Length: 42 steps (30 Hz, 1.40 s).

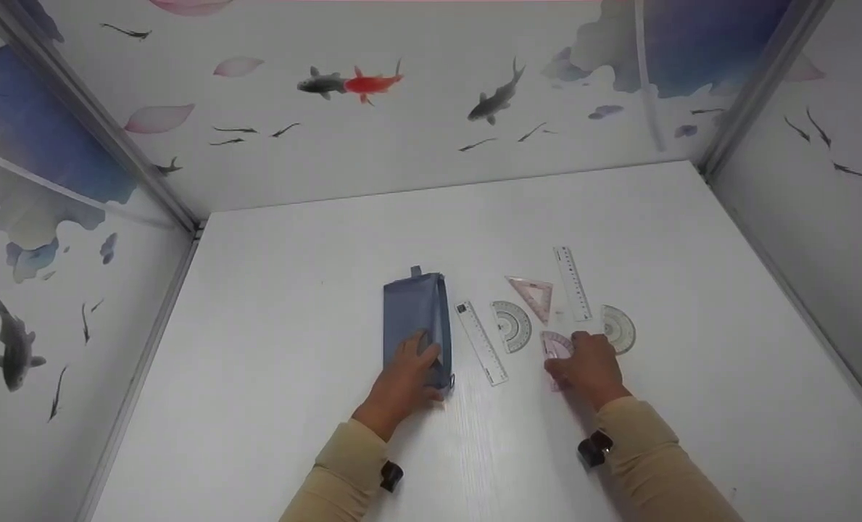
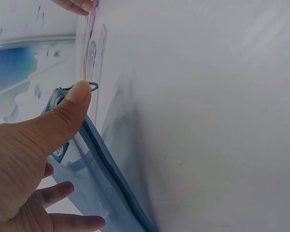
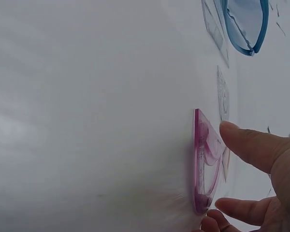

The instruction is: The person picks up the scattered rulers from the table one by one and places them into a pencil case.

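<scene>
A blue zip pouch (image 1: 407,308) lies at the table's middle, its zippered side facing right. My left hand (image 1: 402,377) holds its near part, the thumb (image 2: 79,94) over the zipper end by the pull loop; the index finger is hidden in the left wrist view. My right hand (image 1: 591,366) is over a pink protractor (image 1: 555,344), thumb and fingers apart around it; firm contact cannot be seen. In the right wrist view the pink protractor (image 3: 203,159) stands close to the fingertips. Near it lie a clear protractor (image 1: 621,330) and a pink set square (image 1: 536,296).
Between pouch and right hand lie a clear ruler (image 1: 481,342) and another clear protractor (image 1: 512,326). A second clear ruler (image 1: 572,283) lies beyond the right hand. White panels printed with fish (image 1: 499,101) stand along the table's (image 1: 293,290) back and sides.
</scene>
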Each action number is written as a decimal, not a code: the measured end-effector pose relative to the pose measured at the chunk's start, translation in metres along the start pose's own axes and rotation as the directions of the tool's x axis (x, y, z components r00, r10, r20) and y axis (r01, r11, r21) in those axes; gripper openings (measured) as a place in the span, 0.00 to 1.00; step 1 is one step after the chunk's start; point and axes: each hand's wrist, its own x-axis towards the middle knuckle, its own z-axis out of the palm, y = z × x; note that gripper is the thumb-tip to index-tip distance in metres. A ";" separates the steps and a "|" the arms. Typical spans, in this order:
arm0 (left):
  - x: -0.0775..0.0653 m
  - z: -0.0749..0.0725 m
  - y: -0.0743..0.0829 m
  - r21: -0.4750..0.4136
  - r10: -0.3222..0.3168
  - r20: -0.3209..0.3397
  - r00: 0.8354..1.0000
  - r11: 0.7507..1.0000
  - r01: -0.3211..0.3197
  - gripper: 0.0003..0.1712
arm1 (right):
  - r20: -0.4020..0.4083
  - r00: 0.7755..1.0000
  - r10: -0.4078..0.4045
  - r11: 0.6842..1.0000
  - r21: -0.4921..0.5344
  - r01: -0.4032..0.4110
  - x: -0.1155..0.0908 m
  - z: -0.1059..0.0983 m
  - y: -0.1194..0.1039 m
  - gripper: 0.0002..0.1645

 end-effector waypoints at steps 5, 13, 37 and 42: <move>0.000 0.000 -0.001 -0.003 -0.010 -0.007 1.000 1.000 0.010 0.42 | -0.021 1.000 -0.001 1.000 -0.003 0.001 0.001 0.002 0.000 0.42; -0.001 0.001 0.000 0.014 0.000 -0.035 0.999 1.000 0.001 0.43 | -0.035 0.999 -0.012 0.999 -0.035 0.011 0.004 0.003 0.002 0.41; 0.000 0.000 0.000 0.013 -0.006 -0.011 1.000 1.000 0.007 0.42 | 0.018 1.000 0.011 0.996 0.084 -0.012 0.004 0.001 0.004 0.39; -0.001 -0.001 0.002 0.006 -0.023 -0.009 1.000 1.000 0.024 0.43 | 0.020 1.000 0.007 0.996 0.087 -0.009 0.005 0.000 0.005 0.39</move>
